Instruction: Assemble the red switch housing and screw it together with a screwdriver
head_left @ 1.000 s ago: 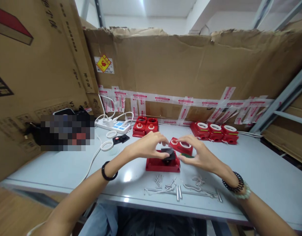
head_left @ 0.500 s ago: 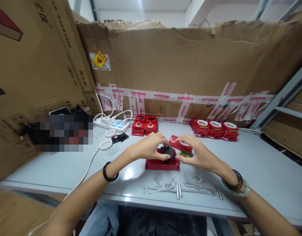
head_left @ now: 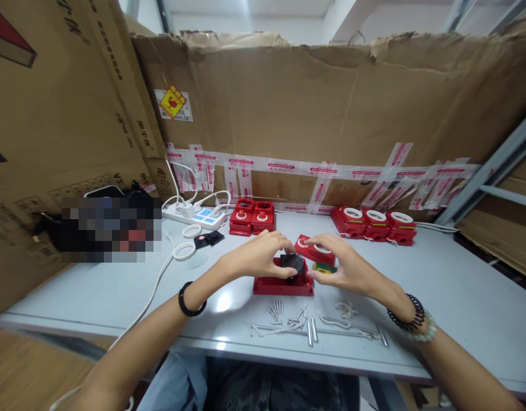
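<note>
A flat red housing base lies on the grey table in front of me. A round black part sits on it. My left hand curls over the base, its fingertips pinched on the black part. From the other side my right hand pinches the same part with thumb and fingers. Just behind my hands, a red cover with white rings lies tilted, with a green piece under it.
Several metal screws and pins lie near the front edge. Two red units and three more stand at the back. A white power strip, white rings and cables lie left. Cardboard walls enclose the table.
The black part has been lowered slightly onto the red base; both hands stay closed on it. The view shifted a little.
</note>
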